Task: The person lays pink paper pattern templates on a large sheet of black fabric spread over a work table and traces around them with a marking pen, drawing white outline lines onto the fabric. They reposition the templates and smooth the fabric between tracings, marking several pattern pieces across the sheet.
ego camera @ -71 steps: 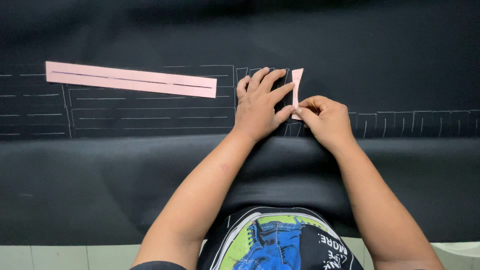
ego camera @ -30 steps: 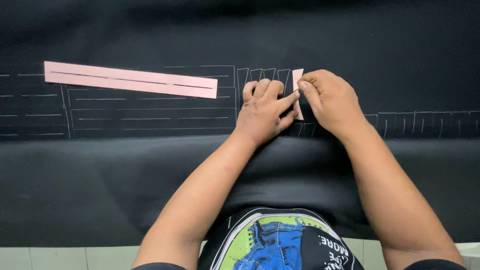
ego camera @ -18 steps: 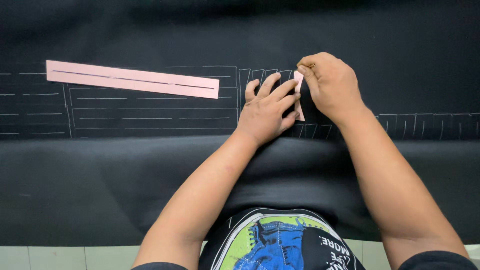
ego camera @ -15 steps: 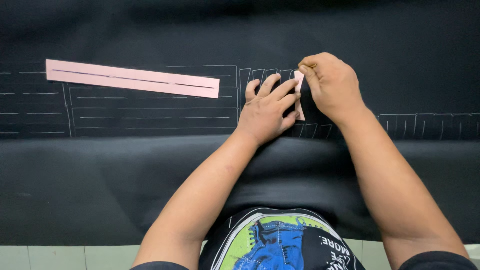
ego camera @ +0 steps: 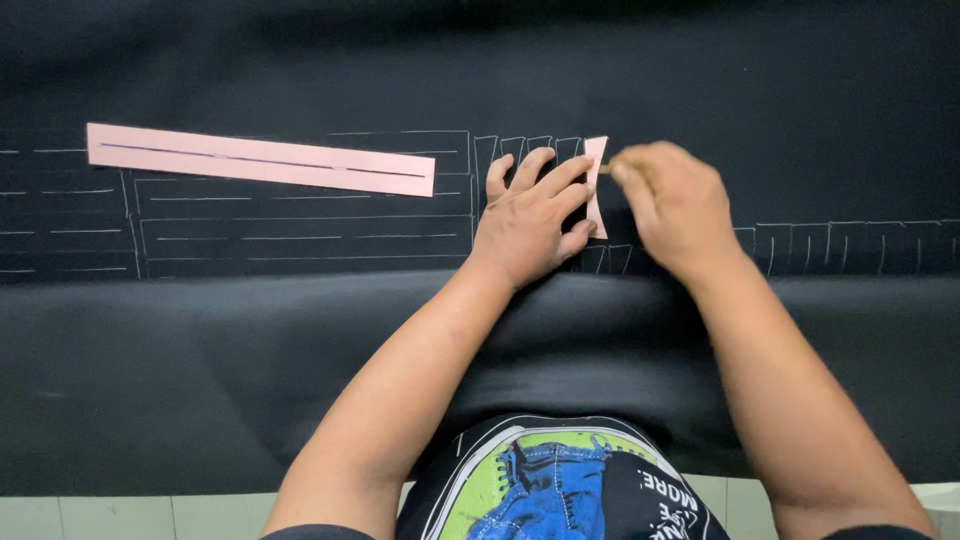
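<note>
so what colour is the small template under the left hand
Pale pink, like the long strip; the small template lies on black cloth, clearest in the head view.

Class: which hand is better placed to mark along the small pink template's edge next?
Probably the right hand: its fingertips pinch a small marker at the pink template's upper right edge, while the left hand lies flat on the black cloth, pinning the template.

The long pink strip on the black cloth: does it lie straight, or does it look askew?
Slightly askew: the long pink strip slopes down to the right across the level chalk lines on the black cloth.
</note>
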The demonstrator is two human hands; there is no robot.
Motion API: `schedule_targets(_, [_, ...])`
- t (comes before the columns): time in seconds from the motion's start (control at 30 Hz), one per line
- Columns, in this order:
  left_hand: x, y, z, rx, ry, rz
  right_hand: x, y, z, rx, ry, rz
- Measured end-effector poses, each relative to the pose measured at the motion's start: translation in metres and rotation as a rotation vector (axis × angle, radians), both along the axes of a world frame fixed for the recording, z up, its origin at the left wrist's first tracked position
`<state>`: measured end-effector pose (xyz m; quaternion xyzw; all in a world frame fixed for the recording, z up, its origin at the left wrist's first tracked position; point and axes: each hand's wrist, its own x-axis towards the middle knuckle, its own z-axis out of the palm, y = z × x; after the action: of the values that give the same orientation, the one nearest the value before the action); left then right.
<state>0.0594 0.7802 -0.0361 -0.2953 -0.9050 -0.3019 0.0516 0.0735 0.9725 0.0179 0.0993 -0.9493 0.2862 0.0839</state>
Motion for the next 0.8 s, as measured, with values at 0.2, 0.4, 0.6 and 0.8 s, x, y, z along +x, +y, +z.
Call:
schedule_targets(0.2, [0.000,-0.001,-0.002,-0.004,0.002,-0.012,0.052,0.000,0.012,-0.004,-0.152,-0.025])
schedule_targets(0.4, [-0.001,0.001,-0.001,-0.046,-0.016,-0.016,0.064,0.003,0.012,-0.019,-0.143,-0.032])
schedule_targets(0.6, [-0.001,-0.001,-0.002,0.012,-0.039,-0.029,0.062,-0.004,0.008,-0.086,-0.125,-0.002])
schedule_targets(0.8, [0.000,0.000,-0.002,0.020,0.054,-0.008,0.059,-0.011,0.008,-0.120,-0.136,0.022])
